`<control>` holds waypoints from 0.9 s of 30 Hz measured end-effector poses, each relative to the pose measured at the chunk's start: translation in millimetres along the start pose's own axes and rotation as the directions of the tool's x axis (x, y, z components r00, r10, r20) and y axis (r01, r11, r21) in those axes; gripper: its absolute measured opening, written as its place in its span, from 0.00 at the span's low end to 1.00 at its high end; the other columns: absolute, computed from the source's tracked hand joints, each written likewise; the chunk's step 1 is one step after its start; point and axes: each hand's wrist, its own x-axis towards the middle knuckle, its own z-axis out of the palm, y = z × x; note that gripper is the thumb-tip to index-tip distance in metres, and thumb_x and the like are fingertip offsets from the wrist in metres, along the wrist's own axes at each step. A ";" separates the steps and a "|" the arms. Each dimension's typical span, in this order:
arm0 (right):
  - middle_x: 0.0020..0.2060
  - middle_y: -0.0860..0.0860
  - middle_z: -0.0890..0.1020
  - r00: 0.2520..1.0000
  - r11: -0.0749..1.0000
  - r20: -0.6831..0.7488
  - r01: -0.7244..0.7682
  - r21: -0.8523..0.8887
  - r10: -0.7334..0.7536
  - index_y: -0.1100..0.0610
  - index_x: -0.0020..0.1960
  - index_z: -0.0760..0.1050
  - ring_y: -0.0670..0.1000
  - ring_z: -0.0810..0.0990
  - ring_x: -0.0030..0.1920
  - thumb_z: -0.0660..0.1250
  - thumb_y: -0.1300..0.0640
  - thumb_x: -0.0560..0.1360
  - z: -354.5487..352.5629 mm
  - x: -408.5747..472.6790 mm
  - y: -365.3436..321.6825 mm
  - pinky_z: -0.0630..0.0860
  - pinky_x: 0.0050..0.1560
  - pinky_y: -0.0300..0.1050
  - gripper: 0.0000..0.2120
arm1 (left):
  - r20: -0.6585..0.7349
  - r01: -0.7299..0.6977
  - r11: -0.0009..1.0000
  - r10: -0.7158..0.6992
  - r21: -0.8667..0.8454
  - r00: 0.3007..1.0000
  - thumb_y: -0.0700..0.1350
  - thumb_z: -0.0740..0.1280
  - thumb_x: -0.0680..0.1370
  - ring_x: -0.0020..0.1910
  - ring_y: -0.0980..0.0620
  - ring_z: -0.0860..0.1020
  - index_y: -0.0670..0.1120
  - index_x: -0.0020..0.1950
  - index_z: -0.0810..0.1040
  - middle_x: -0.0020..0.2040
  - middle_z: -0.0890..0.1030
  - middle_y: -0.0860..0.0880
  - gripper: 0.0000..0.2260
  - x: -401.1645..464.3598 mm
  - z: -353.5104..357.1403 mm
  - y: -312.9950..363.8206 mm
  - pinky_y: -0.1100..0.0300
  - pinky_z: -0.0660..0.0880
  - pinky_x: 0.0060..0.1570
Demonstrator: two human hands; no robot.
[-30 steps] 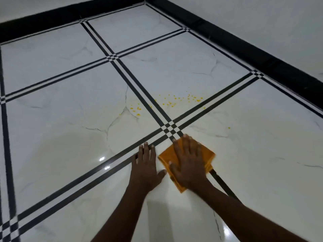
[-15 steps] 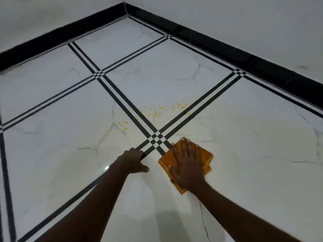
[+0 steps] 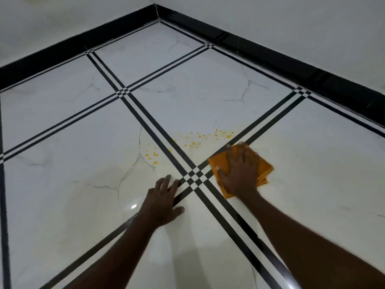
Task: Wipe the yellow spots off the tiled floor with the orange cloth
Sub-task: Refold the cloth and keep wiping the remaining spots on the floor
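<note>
Pressing down with my right hand (image 3: 239,174), I have the orange cloth (image 3: 263,167) flat on the tiled floor (image 3: 312,174), just right of the checkered crossing (image 3: 192,178) where the black double stripes meet. The grip here is wide: fingers spread straight over the folded cloth, palm on top, nothing curled round it. The cloth's far corner reaches the stripe that runs up and right from the crossing, and its near corner pokes out below my wrist.

My left hand (image 3: 164,202) lies flat on the floor just left of and a little nearer than the crossing, fingers straight and together, thumb out to the side, fingertips at the stripe's edge. It holds nothing (it simply rests on the tile).

The yellow spots (image 3: 198,140) are scattered on the tile beyond the crossing, a thin trail running toward the upper right and ending near the cloth's far edge, though not touching it that I can tell. A second small cluster (image 3: 151,155) sits beyond and left of the crossing, beside a dark vein in the marble pattern, well apart from the cloth.

Far beyond the crossing, a black skirting band (image 3: 270,59) runs along the foot of the pale walls and turns the corner.
</note>
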 end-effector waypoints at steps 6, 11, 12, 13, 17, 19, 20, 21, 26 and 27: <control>0.83 0.57 0.53 0.994 0.995 0.043 0.100 0.018 -0.101 0.46 0.84 0.48 0.61 0.52 0.82 0.54 0.31 0.77 -0.3 -68.6 23.4 0.51 0.79 0.67 0.40 | -0.051 -0.070 0.995 0.067 -0.070 0.996 0.66 0.67 0.72 0.81 0.46 0.37 0.48 0.81 0.38 0.81 0.35 0.46 0.52 28.0 5.6 3.9 0.46 0.47 0.79; 0.81 0.63 0.59 0.994 0.993 -0.010 -0.110 -0.041 0.110 0.51 0.83 0.53 0.67 0.57 0.80 0.45 0.30 0.76 -18.0 45.9 55.1 0.54 0.77 0.71 0.41 | -0.082 -0.055 0.998 0.052 -0.030 0.995 0.68 0.69 0.70 0.80 0.44 0.37 0.48 0.81 0.34 0.81 0.33 0.45 0.56 43.9 4.6 2.5 0.44 0.47 0.78; 0.81 0.64 0.58 0.991 0.991 -0.019 -0.133 -0.036 0.132 0.50 0.83 0.52 0.68 0.56 0.80 0.43 0.29 0.75 -15.0 73.6 39.0 0.52 0.77 0.71 0.42 | -0.087 -0.049 0.998 0.046 -0.036 0.995 0.68 0.70 0.70 0.80 0.45 0.36 0.48 0.81 0.34 0.81 0.33 0.45 0.56 44.3 5.7 2.9 0.44 0.47 0.78; 0.81 0.64 0.56 0.989 0.989 0.007 -0.147 -0.022 0.147 0.50 0.84 0.51 0.67 0.54 0.81 0.42 0.29 0.74 -10.7 98.1 17.1 0.50 0.78 0.72 0.43 | -0.091 -0.057 0.997 0.053 -0.043 0.994 0.67 0.70 0.69 0.80 0.45 0.37 0.48 0.81 0.34 0.81 0.33 0.45 0.57 46.9 7.3 2.9 0.44 0.47 0.78; 0.82 0.62 0.54 0.998 0.998 0.044 0.055 -0.028 -0.054 0.49 0.84 0.50 0.65 0.52 0.81 0.47 0.31 0.76 13.5 103.6 -58.2 0.49 0.78 0.70 0.41 | -0.101 -0.047 0.994 0.037 -0.096 0.994 0.67 0.72 0.67 0.81 0.47 0.37 0.49 0.81 0.34 0.80 0.33 0.48 0.59 44.4 10.0 -3.2 0.47 0.46 0.79; 0.83 0.59 0.52 0.990 0.991 0.044 0.133 -0.032 -0.132 0.47 0.84 0.47 0.63 0.51 0.82 0.51 0.31 0.78 16.0 57.7 -50.9 0.49 0.79 0.68 0.40 | -0.084 -0.008 0.990 -0.004 -0.137 0.996 0.69 0.72 0.65 0.80 0.47 0.36 0.46 0.80 0.32 0.80 0.32 0.49 0.62 41.2 12.4 -3.7 0.48 0.45 0.79; 0.83 0.58 0.51 0.989 0.990 0.039 0.142 -0.023 -0.141 0.46 0.84 0.45 0.62 0.50 0.83 0.52 0.30 0.78 12.3 36.3 -41.4 0.49 0.80 0.67 0.40 | -0.083 0.009 0.989 -0.021 -0.145 0.996 0.70 0.72 0.64 0.80 0.47 0.35 0.45 0.80 0.31 0.80 0.31 0.48 0.64 42.0 9.1 -4.4 0.48 0.44 0.79; 0.84 0.57 0.50 0.991 0.991 0.045 0.127 -0.030 -0.125 0.46 0.84 0.44 0.62 0.50 0.83 0.52 0.30 0.78 8.2 23.7 -28.1 0.49 0.80 0.66 0.41 | -0.083 0.020 0.989 -0.032 -0.148 0.996 0.70 0.72 0.64 0.80 0.46 0.34 0.44 0.79 0.30 0.80 0.30 0.48 0.65 43.1 5.7 -2.9 0.47 0.44 0.79; 0.82 0.62 0.56 0.998 0.997 -0.005 -0.062 -0.048 0.062 0.50 0.84 0.51 0.65 0.55 0.81 0.45 0.30 0.76 -7.7 115.2 -9.9 0.52 0.78 0.70 0.42 | -0.075 0.034 0.988 -0.046 -0.153 0.996 0.68 0.73 0.65 0.79 0.45 0.33 0.43 0.79 0.30 0.79 0.29 0.47 0.64 50.5 -0.4 1.9 0.46 0.42 0.78; 0.82 0.63 0.56 0.994 0.994 0.011 -0.105 -0.014 0.105 0.51 0.84 0.51 0.66 0.54 0.81 0.44 0.30 0.75 -7.9 138.6 -20.0 0.51 0.78 0.71 0.42 | -0.079 0.035 0.987 -0.048 -0.158 0.996 0.68 0.73 0.65 0.79 0.45 0.33 0.43 0.79 0.30 0.79 0.29 0.47 0.64 51.7 0.8 2.6 0.46 0.42 0.78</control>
